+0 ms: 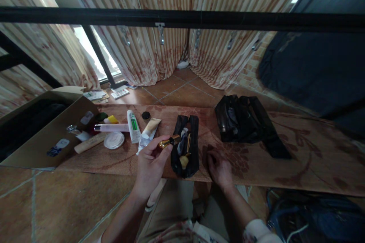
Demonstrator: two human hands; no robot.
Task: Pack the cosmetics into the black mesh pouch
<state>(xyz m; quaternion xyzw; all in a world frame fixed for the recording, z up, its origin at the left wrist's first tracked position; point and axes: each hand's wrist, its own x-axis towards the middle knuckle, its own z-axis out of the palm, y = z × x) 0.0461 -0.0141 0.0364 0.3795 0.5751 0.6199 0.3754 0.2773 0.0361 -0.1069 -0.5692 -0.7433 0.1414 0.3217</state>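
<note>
Between the thumb and fingers of my left hand (151, 163) is a shiny gold lipstick tube (164, 143) with a dark band, held over the left edge of a black pouch (194, 152). The pouch lies open on the bench, and a round yellowish item (184, 161), a slim gold item (188, 143) and something pale and crumpled show inside. Just right of the pouch, my right hand (221, 169) rests on the cloth with loosely bent fingers and nothing visible in them. Left of my left hand lie a beige tube (151, 127) and a white-green tube (133, 126).
A cardboard box (71, 136) stands at the left end of the cloth-covered bench (313, 159). Near it are a round clear container (114, 140), a pink tube (114, 127) and a black cap (146, 115). Another black bag (239, 119) lies right. A dark rail (182, 18) crosses ahead.
</note>
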